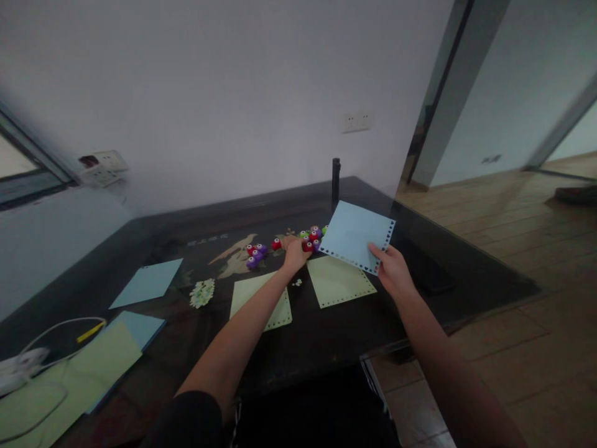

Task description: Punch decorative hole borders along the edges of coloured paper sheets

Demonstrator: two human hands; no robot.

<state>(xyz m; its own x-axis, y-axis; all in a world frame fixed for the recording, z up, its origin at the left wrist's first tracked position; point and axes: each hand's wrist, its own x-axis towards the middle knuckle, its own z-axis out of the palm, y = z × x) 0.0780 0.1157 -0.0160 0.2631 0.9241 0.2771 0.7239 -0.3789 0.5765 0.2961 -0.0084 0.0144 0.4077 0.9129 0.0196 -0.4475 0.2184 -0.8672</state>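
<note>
My right hand (393, 269) grips a light blue paper sheet (355, 235) by its lower right corner; the sheet is lifted off the table and has punched holes along two edges. My left hand (295, 254) reaches into a cluster of small red, purple and green craft punches (313, 235) and closes on a red punch (307, 246). Two pale green punched sheets lie under my hands, one green sheet (338, 281) on the right and another green sheet (261, 300) beneath my left forearm.
More punches (256, 252) sit left of my hand on the dark table (326, 336). A blue sheet (148, 282) and a paper stack (112, 351) lie left, by white cables (28, 364). Paper scraps (202, 292) and a black post (336, 176) are also there.
</note>
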